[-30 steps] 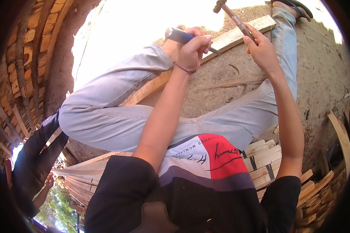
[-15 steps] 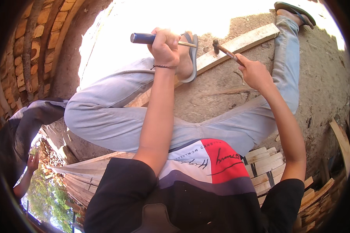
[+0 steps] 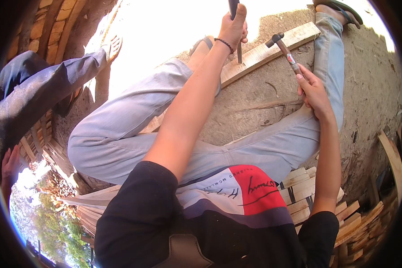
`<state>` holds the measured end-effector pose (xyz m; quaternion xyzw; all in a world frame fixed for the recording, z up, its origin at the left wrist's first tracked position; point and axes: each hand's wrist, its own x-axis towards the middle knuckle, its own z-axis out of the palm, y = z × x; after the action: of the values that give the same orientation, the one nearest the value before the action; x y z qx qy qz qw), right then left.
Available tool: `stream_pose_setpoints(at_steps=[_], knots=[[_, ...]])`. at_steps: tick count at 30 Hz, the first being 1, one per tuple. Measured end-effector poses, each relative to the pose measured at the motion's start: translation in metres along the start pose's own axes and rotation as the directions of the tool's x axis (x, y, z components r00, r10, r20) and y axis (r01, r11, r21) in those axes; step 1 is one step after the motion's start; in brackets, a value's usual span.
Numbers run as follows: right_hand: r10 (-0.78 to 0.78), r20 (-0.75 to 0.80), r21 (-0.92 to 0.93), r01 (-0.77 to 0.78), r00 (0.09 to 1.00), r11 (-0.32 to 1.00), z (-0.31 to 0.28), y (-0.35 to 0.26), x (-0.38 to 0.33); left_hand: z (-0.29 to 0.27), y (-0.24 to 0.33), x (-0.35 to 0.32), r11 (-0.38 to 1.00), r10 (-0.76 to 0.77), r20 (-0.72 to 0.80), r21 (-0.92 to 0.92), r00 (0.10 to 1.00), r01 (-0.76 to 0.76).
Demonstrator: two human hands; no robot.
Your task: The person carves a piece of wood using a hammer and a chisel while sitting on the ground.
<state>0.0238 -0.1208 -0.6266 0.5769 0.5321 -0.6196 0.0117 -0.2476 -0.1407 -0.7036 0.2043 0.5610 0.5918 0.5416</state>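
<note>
My left hand (image 3: 233,32) is closed around a chisel (image 3: 240,54) with a dark blue handle. The chisel stands nearly upright, its metal end at the face of a pale wooden beam (image 3: 277,52) on the ground. My right hand (image 3: 315,91) grips the wooden handle of a small hammer (image 3: 281,44). The hammer's dark head is raised to the right of the chisel, apart from it. The beam runs slantwise between my legs, its far right end against my right shin; my left arm and leg hide part of it.
Another person's leg (image 3: 49,85) stretches in from the left, with a hand (image 3: 11,160) below it. Stacked planks (image 3: 301,185) lie beside me, with more wood pieces (image 3: 362,223) at right. A stacked wall (image 3: 58,27) stands at upper left.
My left hand has moved up and right, turning the chisel from lying sideways to upright on the beam. My right hand has drawn back right with the hammer. The other person's leg has come further in.
</note>
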Motion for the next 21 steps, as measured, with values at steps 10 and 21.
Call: stream_pose_setpoints(at_steps=[10, 21], knots=[[-0.032, -0.019, 0.123, 0.034, 0.999, 0.992, 0.003, 0.004, 0.01, -0.026, -0.018, 0.018, 0.973, -0.145, -0.251, -0.21, 0.957, 0.092], [-0.327, 0.112, -0.329, 0.345, 0.938, 0.879, 0.012, -0.07, 0.042, -0.031, -0.012, 0.017, 0.914, -0.264, -0.412, -0.395, 0.872, 0.09]])
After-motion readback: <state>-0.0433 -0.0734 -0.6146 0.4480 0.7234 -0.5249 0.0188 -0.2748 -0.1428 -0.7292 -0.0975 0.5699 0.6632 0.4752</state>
